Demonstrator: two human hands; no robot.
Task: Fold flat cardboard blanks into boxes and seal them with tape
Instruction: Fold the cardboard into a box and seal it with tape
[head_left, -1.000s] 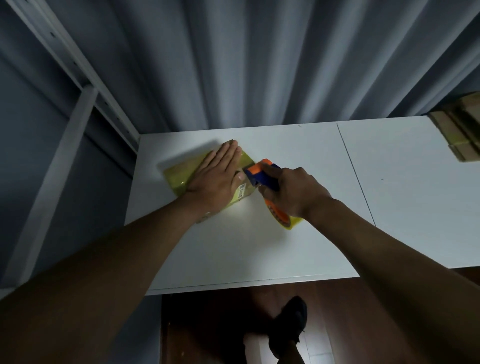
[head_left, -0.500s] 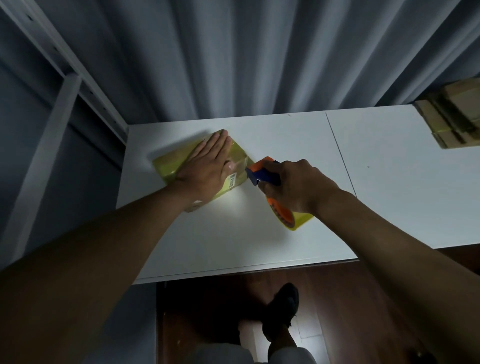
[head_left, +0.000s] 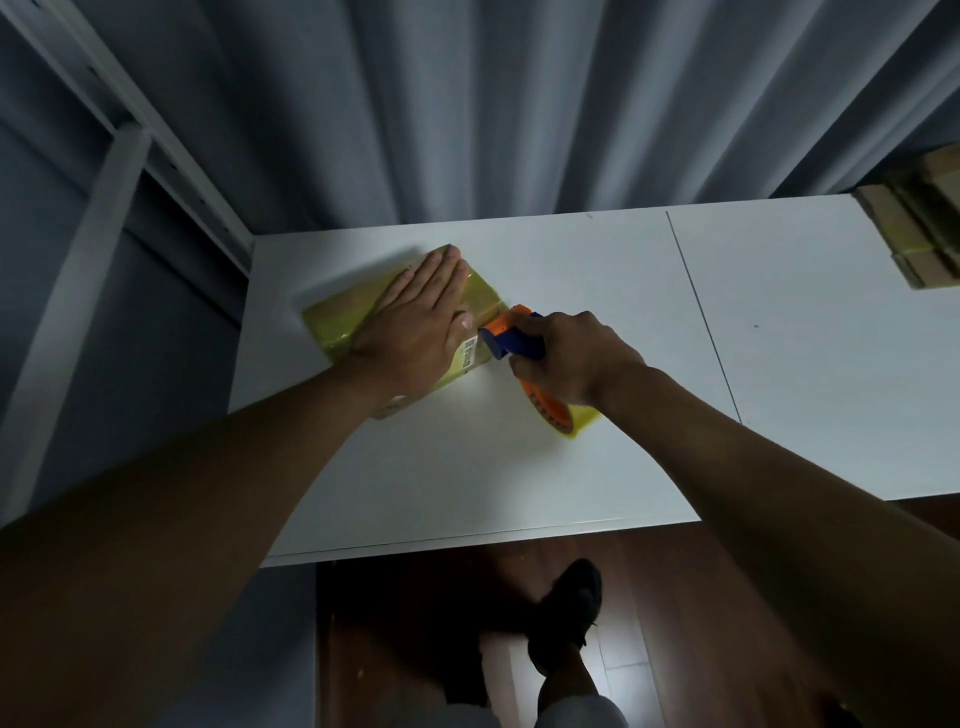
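Nearest to me, down past the worktop's near edge, I see a dark shoe on the wooden floor; it sits a little further right in view than half a second ago. Both forearms reach out from the bottom corners over the white worktop.

My right hand has a closed grip on the tape dispenser, fingers curled round its blue and orange handle. The yellowish tape roll sticks out below the hand on the near side, down by the worktop surface. The dispenser's orange front end touches the right corner of the box, closer in than half a second ago, when a small gap showed between them.

My left hand lies flat on top of the cardboard box, fingers straight and together, pointing far and slightly right, with the thumb out toward the dispenser. This grip is fully open, only pressing down, as it was before. The box sits on the left half of the worktop, turned at an angle, glossy with yellowish tape, with a small white label on its right near side.

Further off at the right edge, a stack of cardboard blanks lies on the worktop's far corner. Grey curtains hang behind, with a metal shelf frame on the left.
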